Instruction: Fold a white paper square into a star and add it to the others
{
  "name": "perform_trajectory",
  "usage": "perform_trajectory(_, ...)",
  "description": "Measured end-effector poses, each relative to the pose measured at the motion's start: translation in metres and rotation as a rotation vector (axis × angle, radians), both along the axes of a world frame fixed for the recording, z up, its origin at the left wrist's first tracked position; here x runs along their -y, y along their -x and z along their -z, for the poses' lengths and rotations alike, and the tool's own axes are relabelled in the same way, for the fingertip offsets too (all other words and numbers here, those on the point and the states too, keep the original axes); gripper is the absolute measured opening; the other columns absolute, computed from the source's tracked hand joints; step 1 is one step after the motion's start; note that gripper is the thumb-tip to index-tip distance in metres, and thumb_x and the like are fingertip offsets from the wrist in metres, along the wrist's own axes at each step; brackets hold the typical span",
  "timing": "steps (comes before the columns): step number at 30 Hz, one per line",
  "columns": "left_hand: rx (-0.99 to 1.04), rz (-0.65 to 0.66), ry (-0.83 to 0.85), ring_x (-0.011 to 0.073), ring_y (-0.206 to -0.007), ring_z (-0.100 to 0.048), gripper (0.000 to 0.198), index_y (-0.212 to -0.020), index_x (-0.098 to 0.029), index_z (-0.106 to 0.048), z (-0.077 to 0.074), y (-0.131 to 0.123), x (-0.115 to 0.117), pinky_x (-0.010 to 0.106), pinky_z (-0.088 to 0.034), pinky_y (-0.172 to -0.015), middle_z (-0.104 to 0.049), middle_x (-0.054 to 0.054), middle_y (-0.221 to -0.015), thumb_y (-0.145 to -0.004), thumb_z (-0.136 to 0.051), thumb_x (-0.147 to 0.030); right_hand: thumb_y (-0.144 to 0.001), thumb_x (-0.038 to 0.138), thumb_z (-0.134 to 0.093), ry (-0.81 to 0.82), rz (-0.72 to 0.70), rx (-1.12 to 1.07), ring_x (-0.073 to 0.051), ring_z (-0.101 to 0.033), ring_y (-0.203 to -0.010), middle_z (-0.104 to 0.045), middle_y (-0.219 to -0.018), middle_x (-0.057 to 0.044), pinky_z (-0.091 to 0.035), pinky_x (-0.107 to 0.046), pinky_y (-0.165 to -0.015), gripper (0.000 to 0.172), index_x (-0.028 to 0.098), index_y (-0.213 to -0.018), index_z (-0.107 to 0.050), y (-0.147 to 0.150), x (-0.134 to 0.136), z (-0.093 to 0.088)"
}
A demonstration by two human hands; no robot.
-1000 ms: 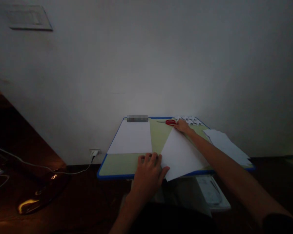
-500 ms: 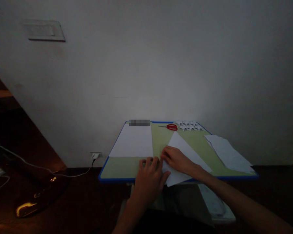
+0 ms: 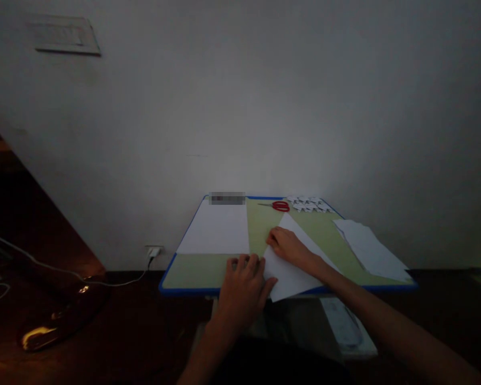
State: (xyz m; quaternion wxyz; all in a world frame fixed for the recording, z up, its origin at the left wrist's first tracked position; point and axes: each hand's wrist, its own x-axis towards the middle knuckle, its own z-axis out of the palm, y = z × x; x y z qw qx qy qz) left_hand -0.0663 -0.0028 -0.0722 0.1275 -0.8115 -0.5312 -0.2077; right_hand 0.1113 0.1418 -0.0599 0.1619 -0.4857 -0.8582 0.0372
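Note:
A white sheet of paper [image 3: 285, 275], folded to a triangle, lies at the front of the green table with one point facing the wall and a corner over the front edge. My left hand [image 3: 243, 283] rests flat at its left side, fingers apart and thumb on the paper. Along the left edge of the fold, my right hand [image 3: 288, 247] presses with curled fingers closed at the paper; its fingertips are partly hidden. Behind it lie red-handled scissors [image 3: 280, 206], blades pointing left.
The green table [image 3: 200, 275] has a blue rim and stands against a wall. A flat white sheet [image 3: 216, 227] lies left, a stack of paper [image 3: 371, 248] right. Several small folded white paper pieces [image 3: 310, 204] sit at the back. A white cable [image 3: 104, 283] runs to a wall socket.
My right hand has slid up along the folded paper's left edge, away from my left hand. The left hand stays in place. The whole view has shifted slightly.

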Motion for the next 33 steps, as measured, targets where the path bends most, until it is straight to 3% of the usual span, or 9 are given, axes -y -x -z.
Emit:
perform_trajectory(3,0.007,-0.002,-0.018,0.0328,-0.116,-0.061,0.04,-0.134,-0.019,-0.067,0.0,0.0,0.0,0.055,-0.047,-0.098,-0.069,0.013,-0.128,-0.107,-0.055,-0.046,-0.103,0.035,-0.066,0.005,0.06,0.014,-0.023,-0.071,-0.107,-0.072,-0.119,-0.009,-0.06,-0.045,-0.095,0.024,0.015,-0.118,-0.07,-0.005,-0.015,0.002)
perform_trajectory(6,0.006,-0.002,-0.01,0.0336,-0.117,-0.06,0.041,-0.135,-0.018,-0.067,0.001,0.0,0.0,0.056,-0.047,-0.099,-0.07,0.013,-0.13,-0.108,-0.054,-0.045,-0.103,0.038,-0.067,0.01,0.118,0.015,-0.024,-0.071,-0.111,-0.069,-0.132,-0.01,-0.062,-0.046,-0.095,0.034,0.019,-0.131,-0.066,-0.012,-0.029,0.004)
perform_trajectory(14,0.002,-0.006,-0.002,0.0344,-0.118,-0.06,0.041,-0.136,-0.017,-0.065,0.0,-0.002,-0.003,0.057,-0.047,-0.099,-0.069,0.013,-0.13,-0.108,-0.054,-0.044,-0.102,0.038,-0.068,0.029,0.221,-0.009,-0.025,-0.071,-0.113,-0.068,-0.133,-0.011,-0.062,-0.047,-0.095,0.038,0.018,-0.134,-0.064,-0.031,-0.065,0.0)
perform_trajectory(18,-0.014,-0.01,0.02,0.0347,-0.117,-0.06,0.039,-0.133,-0.016,-0.066,-0.004,-0.004,-0.003,0.055,-0.048,-0.096,-0.07,0.013,-0.128,-0.109,-0.051,-0.043,-0.103,0.039,-0.068,0.031,0.244,0.002,-0.024,-0.072,-0.108,-0.07,-0.129,-0.01,-0.063,-0.045,-0.091,0.037,0.017,-0.132,-0.065,-0.033,-0.068,-0.003)
perform_trajectory(23,0.024,0.047,0.015,0.0328,-0.12,-0.06,0.038,-0.132,-0.017,-0.066,-0.001,0.001,0.002,0.054,-0.046,-0.1,-0.069,0.012,-0.132,-0.109,-0.052,-0.044,-0.109,0.036,-0.055,-0.029,0.238,0.061,-0.022,-0.07,-0.106,-0.072,-0.118,-0.011,-0.056,-0.04,-0.095,0.027,0.014,-0.119,-0.067,-0.039,-0.049,-0.009)
perform_trajectory(26,0.04,0.116,-0.004,0.0322,-0.123,-0.059,0.04,-0.131,-0.017,-0.066,0.003,0.004,0.007,0.054,-0.044,-0.104,-0.069,0.011,-0.136,-0.107,-0.055,-0.048,-0.111,0.036,-0.049,-0.061,0.264,0.106,-0.024,-0.07,-0.1,-0.073,-0.112,-0.014,-0.051,-0.036,-0.089,0.027,0.015,-0.112,-0.067,-0.031,-0.027,-0.019)
perform_trajectory(30,0.045,0.156,-0.015,0.0327,-0.124,-0.06,0.043,-0.134,-0.014,-0.064,0.006,0.005,0.008,0.056,-0.044,-0.105,-0.07,0.012,-0.139,-0.106,-0.058,-0.047,-0.112,0.048,-0.041,-0.199,0.256,0.121,-0.033,-0.061,-0.119,-0.068,-0.126,-0.019,-0.046,-0.045,-0.094,0.042,0.015,-0.125,-0.063,0.014,0.015,-0.027)
perform_trajectory(33,0.058,0.169,-0.047,0.0324,-0.122,-0.063,0.041,-0.132,-0.014,-0.066,0.008,0.006,0.006,0.055,-0.045,-0.103,-0.072,0.012,-0.136,-0.105,-0.061,-0.044,-0.112,0.049,-0.039,-0.285,0.168,0.145,-0.033,-0.057,-0.119,-0.066,-0.128,-0.017,-0.042,-0.046,-0.095,0.042,0.018,-0.129,-0.064,0.053,0.038,-0.026)
